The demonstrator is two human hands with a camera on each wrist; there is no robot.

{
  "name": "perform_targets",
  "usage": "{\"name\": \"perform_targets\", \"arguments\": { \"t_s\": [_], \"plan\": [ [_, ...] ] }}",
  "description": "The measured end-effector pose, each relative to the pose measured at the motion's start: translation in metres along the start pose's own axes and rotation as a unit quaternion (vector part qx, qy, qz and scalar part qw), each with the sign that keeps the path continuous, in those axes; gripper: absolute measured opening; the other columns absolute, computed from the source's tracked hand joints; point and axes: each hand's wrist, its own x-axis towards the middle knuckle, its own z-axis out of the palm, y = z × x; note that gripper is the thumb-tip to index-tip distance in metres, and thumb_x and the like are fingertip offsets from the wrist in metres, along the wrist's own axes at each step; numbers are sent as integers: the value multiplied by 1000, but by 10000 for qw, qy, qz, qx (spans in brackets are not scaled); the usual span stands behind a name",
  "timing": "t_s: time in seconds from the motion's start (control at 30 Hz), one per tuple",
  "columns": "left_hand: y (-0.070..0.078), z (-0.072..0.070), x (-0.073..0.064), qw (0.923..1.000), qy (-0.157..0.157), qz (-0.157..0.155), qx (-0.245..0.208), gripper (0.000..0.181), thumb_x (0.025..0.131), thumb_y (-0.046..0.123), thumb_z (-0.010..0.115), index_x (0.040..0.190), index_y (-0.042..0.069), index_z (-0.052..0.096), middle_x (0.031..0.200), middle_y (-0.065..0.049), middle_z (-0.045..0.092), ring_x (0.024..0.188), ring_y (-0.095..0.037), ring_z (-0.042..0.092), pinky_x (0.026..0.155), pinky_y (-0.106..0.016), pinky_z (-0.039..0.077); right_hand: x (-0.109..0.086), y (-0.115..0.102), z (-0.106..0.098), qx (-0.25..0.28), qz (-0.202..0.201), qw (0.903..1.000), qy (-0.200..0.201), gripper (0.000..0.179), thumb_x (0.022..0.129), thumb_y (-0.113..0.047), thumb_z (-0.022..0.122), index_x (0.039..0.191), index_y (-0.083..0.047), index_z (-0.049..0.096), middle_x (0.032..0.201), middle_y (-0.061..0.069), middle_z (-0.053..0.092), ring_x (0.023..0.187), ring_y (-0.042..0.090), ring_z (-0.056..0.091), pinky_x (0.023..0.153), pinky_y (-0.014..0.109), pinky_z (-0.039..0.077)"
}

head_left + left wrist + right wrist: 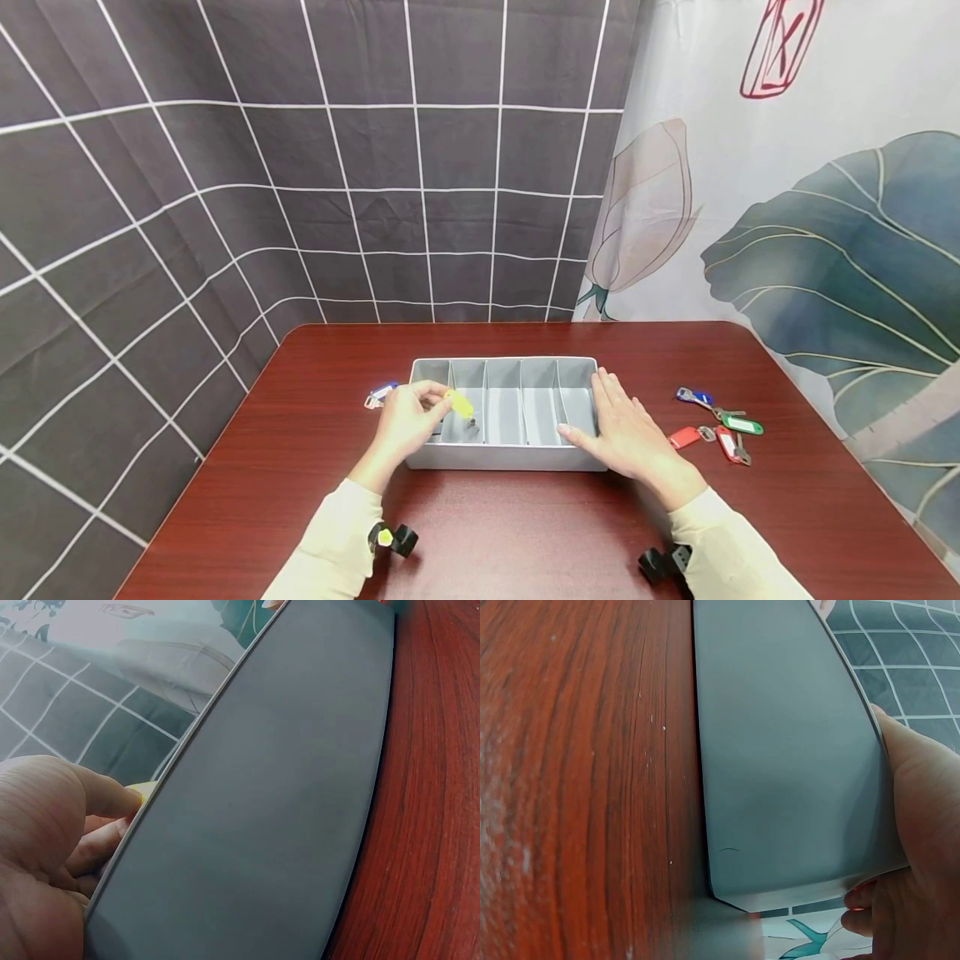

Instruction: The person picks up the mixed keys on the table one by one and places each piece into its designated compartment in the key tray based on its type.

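Note:
My left hand (408, 414) pinches a yellow key tag (460, 405) between thumb and fingertips. A small key (471, 426) hangs from the tag over the left part of a grey divided tray (506, 457). In the left wrist view, the tray's front wall (255, 780) hides most of the tag. At the tray's right end, my right hand (628, 429) rests against the side with fingers extended, its thumb reaching over the front rim. Just beyond the left hand lies a blue-tagged key (381, 393), partly covered by that hand.
Thin dividers split the tray into several long compartments. Right of it on the red-brown table (495, 533) lie keys with a blue tag (694, 396), a green tag (742, 425), a red tag (684, 437) and another red tag (727, 443). Curtains hang behind the table.

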Motion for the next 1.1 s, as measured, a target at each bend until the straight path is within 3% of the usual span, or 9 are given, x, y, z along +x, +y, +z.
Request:
{"name": "perform_targets", "arguments": {
  "t_s": [0.5,0.83,1.1],
  "plan": [
    [-2,0,1,9997,114,118,177,8,82,16,75,89,15,76,71,9,69,66,-7,62,64,-29,50,1,-1,-1,24,-30,10000,18,115,79,-81,44,151,3,17,156,22,18,143,39,18,106,64,25],
    [-1,-6,3,9998,99,-68,-168,11,83,18,73,92,12,76,73,7,70,65,-8,64,64,-29,51,1,-1,0,32,-4,10000,10,115,79,-82,43,151,4,17,156,22,17,143,39,18,106,64,24],
    [-6,-22,4,9983,517,30,-276,11,82,15,75,92,12,76,74,4,71,65,-10,66,62,-28,51,0,-1,-1,42,-5,10000,-5,115,79,-81,43,151,4,17,156,23,19,143,39,18,105,64,25]
  ]
}}
